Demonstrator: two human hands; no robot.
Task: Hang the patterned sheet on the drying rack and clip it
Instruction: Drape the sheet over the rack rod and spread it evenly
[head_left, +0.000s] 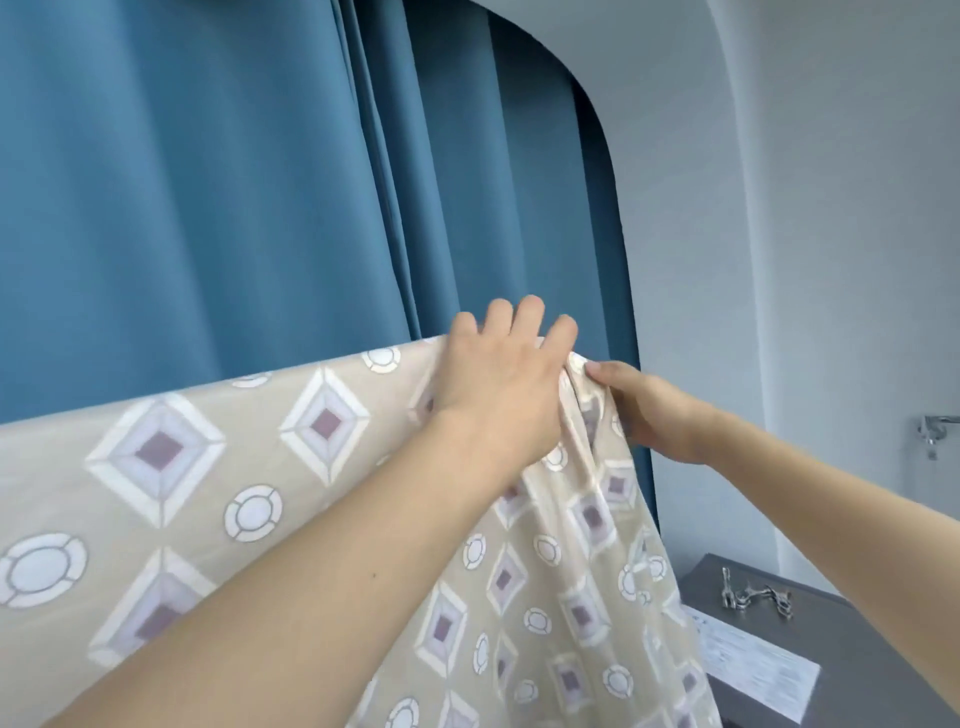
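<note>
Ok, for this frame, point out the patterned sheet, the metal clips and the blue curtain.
patterned sheet (208, 467): head view, on the flat draped front, left of the hands.
metal clips (756, 597): head view, on the middle of the pile lying on the grey surface.
blue curtain (208, 182): head view, on the broad left panel.

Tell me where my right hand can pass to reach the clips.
Open air lies right of the right hand, between the sheet edge and the wall, down to the clips. The grey top is bare beside them. The sheet's gathered corner is crowded by both hands.
</note>
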